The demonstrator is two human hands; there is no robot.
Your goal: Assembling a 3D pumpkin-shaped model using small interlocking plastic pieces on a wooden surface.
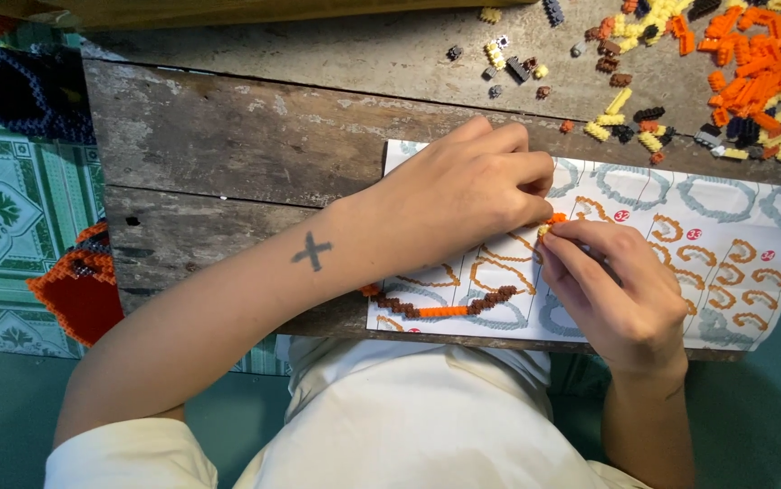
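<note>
You're looking down on a rough wooden table (228, 136) made of weathered grey planks w/ cracks and gaps btwn the boards; a small dark hole shows near its left edge. Along the top edge of the view there's a yellowish wooden board (228, 11), prob. another piece of furniture, can't tell which. To your left, the floor (10, 208) is tiled in green and white w/ an ornate floral pattern. Lower down and to the right, the surface turns plain teal (752, 426). Light is soft and even, no hard shadows; its source isn't in view. No walls or windows visible from this angle.
</note>
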